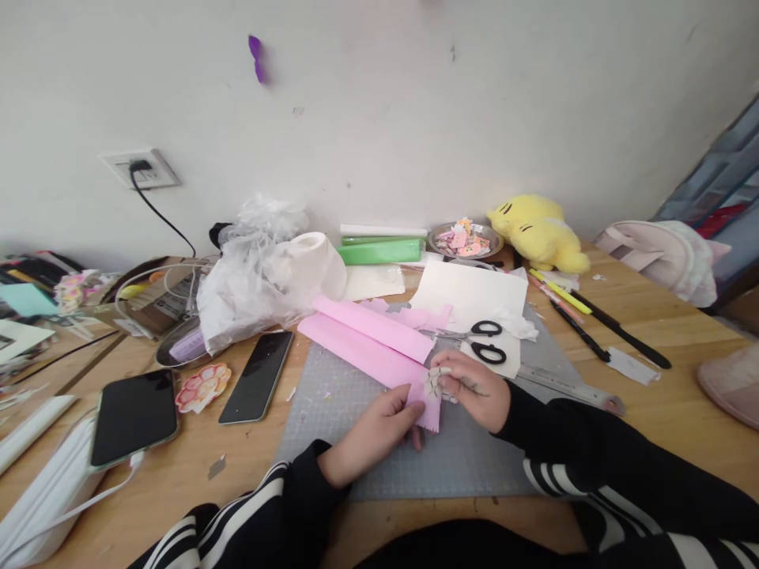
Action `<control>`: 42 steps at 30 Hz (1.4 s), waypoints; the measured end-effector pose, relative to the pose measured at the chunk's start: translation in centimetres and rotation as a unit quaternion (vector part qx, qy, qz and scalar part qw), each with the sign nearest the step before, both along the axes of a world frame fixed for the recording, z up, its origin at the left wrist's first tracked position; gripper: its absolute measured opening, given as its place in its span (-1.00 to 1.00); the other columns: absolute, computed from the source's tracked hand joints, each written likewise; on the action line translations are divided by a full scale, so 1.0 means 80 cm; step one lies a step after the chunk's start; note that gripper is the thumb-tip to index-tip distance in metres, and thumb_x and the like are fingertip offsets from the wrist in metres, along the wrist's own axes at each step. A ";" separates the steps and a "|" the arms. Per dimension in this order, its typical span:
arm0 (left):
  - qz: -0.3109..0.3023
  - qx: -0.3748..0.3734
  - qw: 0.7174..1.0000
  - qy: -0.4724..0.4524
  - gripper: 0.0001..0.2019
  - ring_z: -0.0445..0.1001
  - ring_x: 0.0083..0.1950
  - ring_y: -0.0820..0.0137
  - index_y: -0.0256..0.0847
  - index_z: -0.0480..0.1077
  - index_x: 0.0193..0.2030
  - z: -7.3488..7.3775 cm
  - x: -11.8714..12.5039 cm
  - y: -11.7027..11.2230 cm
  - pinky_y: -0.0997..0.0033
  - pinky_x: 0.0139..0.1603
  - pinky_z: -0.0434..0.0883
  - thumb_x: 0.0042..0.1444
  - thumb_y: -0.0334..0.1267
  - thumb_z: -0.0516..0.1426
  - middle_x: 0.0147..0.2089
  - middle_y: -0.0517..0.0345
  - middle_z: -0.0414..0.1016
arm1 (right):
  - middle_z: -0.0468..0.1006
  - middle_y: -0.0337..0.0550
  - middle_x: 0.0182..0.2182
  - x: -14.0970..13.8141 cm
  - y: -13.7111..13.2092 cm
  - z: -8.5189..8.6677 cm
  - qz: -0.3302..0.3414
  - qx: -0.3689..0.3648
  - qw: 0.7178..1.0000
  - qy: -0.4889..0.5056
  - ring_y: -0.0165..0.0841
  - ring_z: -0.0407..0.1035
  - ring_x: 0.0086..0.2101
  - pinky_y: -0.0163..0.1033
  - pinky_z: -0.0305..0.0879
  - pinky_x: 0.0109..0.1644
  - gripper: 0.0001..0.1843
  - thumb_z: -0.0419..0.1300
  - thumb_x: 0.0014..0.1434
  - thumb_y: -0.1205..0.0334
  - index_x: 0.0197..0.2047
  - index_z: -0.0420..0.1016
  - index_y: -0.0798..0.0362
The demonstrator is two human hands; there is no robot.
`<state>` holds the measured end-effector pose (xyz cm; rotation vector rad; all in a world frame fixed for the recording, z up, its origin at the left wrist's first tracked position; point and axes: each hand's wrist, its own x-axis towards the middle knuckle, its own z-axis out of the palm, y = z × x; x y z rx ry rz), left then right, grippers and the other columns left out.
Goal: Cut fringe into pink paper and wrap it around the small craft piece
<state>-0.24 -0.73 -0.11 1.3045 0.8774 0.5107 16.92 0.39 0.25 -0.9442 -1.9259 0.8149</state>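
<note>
A folded strip of pink crepe-like paper (368,356) slants across the grey cutting mat (332,431). My left hand (376,427) pinches its near end between thumb and fingers. Just to the right, my right hand (477,389) grips a small white paper cutout (434,385) marked with dark lines, held over the pink paper's end. Part of the cutout is hidden behind my fingers. Black-handled scissors (489,353) lie past my right hand, on white paper (474,288). Pink scraps (424,318) rest beside the scissors' blades.
Two phones (258,378) and a flower-shaped cutout (202,387) lie left. A plastic bag (243,276) and a white paper roll (314,265) stand behind. A dish of cutouts (466,239), a yellow plush toy (537,233), pens (560,291) and a ruler (563,385) are right.
</note>
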 end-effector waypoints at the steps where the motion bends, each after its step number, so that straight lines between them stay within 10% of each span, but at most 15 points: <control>1: -0.002 -0.007 1.000 -0.004 -0.78 0.25 -0.61 0.56 -0.31 0.25 -0.37 0.000 0.000 0.001 0.57 -0.58 0.11 0.05 -0.16 -0.03 -0.59 0.26 0.29 | 0.32 -0.10 -0.38 -0.001 -0.002 -0.001 0.016 0.021 0.999 -0.026 -0.42 0.23 -0.37 -0.29 0.17 -0.29 -0.74 -0.09 0.14 0.20 -0.48 0.29 0.10; 13: 0.017 -0.025 1.000 0.002 -0.71 0.26 -0.61 0.52 -0.32 0.33 -0.42 0.006 0.001 -0.001 0.53 -0.56 0.16 0.08 -0.17 -0.08 -0.65 0.19 0.37 | 0.33 -0.18 -0.47 0.000 -0.006 -0.006 0.040 0.059 0.985 -0.160 -0.50 0.18 -0.48 -0.37 0.12 -0.40 -0.82 0.14 -0.08 0.28 -0.64 0.30 0.13; 42: 0.019 -0.037 0.999 -0.017 -0.81 0.35 -0.56 0.55 -0.35 0.34 -0.39 -0.012 -0.003 0.003 0.59 -0.56 0.19 -0.05 -0.22 0.12 -0.52 0.18 0.41 | 0.28 -0.30 -0.61 -0.006 -0.003 -0.003 -0.041 -0.133 0.989 -0.051 -0.54 0.12 -0.57 -0.40 0.09 -0.47 -0.76 0.22 -0.11 0.14 -0.57 0.28 0.12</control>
